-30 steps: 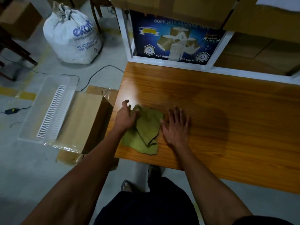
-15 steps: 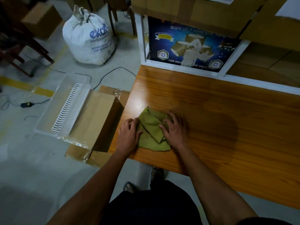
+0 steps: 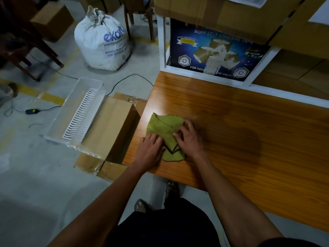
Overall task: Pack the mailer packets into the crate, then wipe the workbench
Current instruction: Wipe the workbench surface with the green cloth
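Note:
A crumpled olive-green cloth [image 3: 162, 126] lies near the left end of the wooden workbench [image 3: 240, 139]. My left hand [image 3: 148, 152] holds its near left edge with curled fingers. My right hand [image 3: 189, 140] pinches a fold at its right side, fingertips tucked into the fabric. The two hands nearly meet over the cloth's near corner. On the floor to the left stands a clear plastic crate [image 3: 58, 122] with a row of white mailer packets [image 3: 80, 113] standing on edge inside.
A wrapped cardboard box [image 3: 110, 129] sits between the crate and the bench's left edge. A white woven sack [image 3: 103, 43], cables and a chair stand on the floor behind. White shelving with a blue tape carton [image 3: 213, 52] borders the bench's far side.
Both hands have gone from lying flat beside the cloth to gripping it, drawing together over its near part. The cloth is more bunched and folded.

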Tool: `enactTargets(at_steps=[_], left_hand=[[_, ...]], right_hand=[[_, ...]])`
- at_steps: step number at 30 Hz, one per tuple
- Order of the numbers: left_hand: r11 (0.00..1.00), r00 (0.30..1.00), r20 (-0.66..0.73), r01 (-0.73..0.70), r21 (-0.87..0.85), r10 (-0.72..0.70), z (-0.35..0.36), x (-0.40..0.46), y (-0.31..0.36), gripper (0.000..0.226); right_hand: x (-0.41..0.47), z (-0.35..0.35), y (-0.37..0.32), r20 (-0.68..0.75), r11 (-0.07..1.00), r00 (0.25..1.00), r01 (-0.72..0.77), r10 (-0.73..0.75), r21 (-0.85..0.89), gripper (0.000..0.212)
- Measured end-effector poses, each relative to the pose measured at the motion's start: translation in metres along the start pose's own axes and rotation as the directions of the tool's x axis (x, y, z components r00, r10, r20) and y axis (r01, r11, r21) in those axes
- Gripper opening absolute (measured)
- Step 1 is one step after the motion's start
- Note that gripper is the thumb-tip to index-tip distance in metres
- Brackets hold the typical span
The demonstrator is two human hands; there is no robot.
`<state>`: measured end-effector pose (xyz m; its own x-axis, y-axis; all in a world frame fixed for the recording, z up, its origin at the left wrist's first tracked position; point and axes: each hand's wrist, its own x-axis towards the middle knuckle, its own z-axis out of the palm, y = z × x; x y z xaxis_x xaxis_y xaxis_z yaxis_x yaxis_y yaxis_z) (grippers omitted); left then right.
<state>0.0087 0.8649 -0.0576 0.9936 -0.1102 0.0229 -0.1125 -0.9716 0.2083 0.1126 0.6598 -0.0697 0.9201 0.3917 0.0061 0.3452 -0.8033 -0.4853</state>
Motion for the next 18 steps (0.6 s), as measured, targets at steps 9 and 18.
enactTargets(at_steps=[9,18], left_hand=[[0.991,0.997,0.041,-0.066,-0.113,0.071,0.007,-0.019,-0.002,0.046],[0.986,0.987,0.081,-0.133,-0.104,0.142,0.002,-0.034,-0.013,0.036]], right_hand=[[0.018,-0.007,0.004,0.023,0.997,0.999,0.031,-0.033,0.066,0.014],[0.053,-0.021,-0.001,0.114,0.996,0.990,-0.088,0.088,-0.011,0.016]])
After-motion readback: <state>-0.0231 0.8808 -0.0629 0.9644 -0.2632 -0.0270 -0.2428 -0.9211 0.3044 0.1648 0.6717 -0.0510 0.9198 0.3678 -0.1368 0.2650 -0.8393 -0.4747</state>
